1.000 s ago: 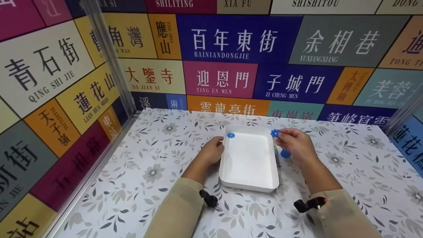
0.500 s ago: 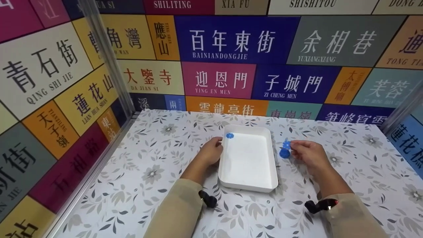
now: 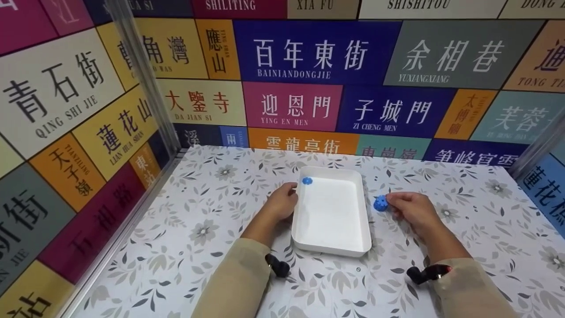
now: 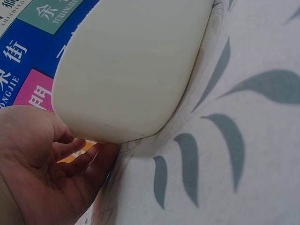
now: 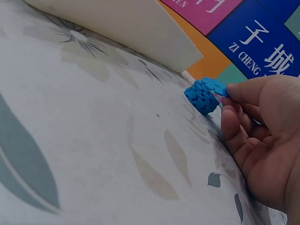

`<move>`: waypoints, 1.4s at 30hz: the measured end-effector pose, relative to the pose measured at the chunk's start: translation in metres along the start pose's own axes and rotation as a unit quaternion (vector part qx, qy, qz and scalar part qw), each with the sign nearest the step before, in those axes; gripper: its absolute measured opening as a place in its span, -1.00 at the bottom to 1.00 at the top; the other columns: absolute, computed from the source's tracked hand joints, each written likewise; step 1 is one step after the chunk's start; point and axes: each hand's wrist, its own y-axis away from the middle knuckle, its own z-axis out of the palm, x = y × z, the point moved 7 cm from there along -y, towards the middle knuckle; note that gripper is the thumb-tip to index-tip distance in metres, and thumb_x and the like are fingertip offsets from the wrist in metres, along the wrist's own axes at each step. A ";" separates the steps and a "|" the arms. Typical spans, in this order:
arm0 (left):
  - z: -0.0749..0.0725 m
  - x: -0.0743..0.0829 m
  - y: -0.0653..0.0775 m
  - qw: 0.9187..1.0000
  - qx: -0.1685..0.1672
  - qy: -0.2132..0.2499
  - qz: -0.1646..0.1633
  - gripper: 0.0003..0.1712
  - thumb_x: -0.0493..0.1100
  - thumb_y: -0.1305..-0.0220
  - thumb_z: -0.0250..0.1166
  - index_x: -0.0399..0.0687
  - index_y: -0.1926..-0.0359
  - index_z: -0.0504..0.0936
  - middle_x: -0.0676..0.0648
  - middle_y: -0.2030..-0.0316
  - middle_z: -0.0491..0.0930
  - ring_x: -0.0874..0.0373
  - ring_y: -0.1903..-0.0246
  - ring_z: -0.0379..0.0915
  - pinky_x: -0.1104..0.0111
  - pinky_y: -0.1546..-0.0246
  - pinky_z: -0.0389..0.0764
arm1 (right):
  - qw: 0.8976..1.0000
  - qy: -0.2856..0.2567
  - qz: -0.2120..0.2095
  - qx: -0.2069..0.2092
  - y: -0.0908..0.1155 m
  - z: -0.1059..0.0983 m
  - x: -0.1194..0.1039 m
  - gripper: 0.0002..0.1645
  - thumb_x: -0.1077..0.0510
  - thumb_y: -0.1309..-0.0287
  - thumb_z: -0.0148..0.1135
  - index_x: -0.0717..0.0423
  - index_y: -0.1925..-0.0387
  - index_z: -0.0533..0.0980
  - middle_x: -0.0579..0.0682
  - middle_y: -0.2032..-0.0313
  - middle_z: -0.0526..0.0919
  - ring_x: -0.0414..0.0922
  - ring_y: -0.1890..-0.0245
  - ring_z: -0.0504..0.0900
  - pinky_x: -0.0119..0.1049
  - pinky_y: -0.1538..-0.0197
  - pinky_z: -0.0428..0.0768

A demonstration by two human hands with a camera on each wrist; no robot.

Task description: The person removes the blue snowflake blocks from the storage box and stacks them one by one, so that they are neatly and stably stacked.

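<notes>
Between thumb and index finger, my right hand (image 3: pixel 415 210) pinches a thin blue notched disc (image 5: pixel 214 86). It overlaps the top of a short stack of similar blue discs (image 5: pixel 200 98), which stands on the cloth right of the tray. Another blue disc (image 3: pixel 307 180) lies inside the shallow white tray (image 3: pixel 331 216), in its far left corner. My left hand (image 3: pixel 282 203) holds the tray's left side with bent fingers. In the left wrist view, the thumb and fingers (image 4: pixel 96 164) meet the tray's edge, their tips partly hidden by it.
A white cloth (image 3: pixel 190 269) with grey flowers and leaves covers the table. A panel wall (image 3: pixel 318 53) with colourful street-name signs rises behind it, and another panel (image 3: pixel 66 84) borders the left side. Both sleeves (image 3: pixel 238 274) carry small black wrist devices.
My right hand has moved right and nearer from the tray's far right corner, bringing its disc over the blue stack. My left hand keeps its place at the tray.
</notes>
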 end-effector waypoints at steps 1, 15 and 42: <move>0.000 0.000 0.000 1.000 0.001 0.000 0.004 -0.42 -0.05 -0.64 -0.01 0.04 -0.58 0.39 -0.15 -0.49 0.50 -0.10 -0.54 0.37 -0.02 -0.64 0.30 | 1.000 0.005 -0.003 0.001 0.000 0.000 0.000 -0.44 -0.09 -0.42 0.40 0.21 -0.23 0.64 -0.18 0.34 0.73 -0.26 0.38 0.66 -0.41 0.25 0.72; 0.001 -0.001 -0.001 1.000 0.000 0.013 0.006 -0.43 -0.06 -0.63 0.00 0.06 -0.57 0.41 -0.15 -0.49 0.51 -0.11 -0.53 0.38 -0.04 -0.63 0.31 | 0.998 0.057 0.003 0.021 -0.001 0.001 -0.001 -0.42 -0.12 -0.42 0.39 0.23 -0.21 0.64 -0.17 0.40 0.72 -0.25 0.42 0.67 -0.39 0.30 0.71; 0.001 0.000 0.000 1.000 0.006 -0.002 -0.007 -0.43 -0.03 -0.63 -0.01 0.08 -0.57 0.41 -0.13 -0.49 0.51 -0.09 -0.53 0.38 -0.03 -0.63 0.32 | 0.998 -0.040 -0.042 -0.028 0.016 0.030 -0.036 -0.69 -0.07 -0.40 0.43 0.03 0.00 0.73 -0.23 0.35 0.74 -0.28 0.35 0.63 -0.40 0.26 0.70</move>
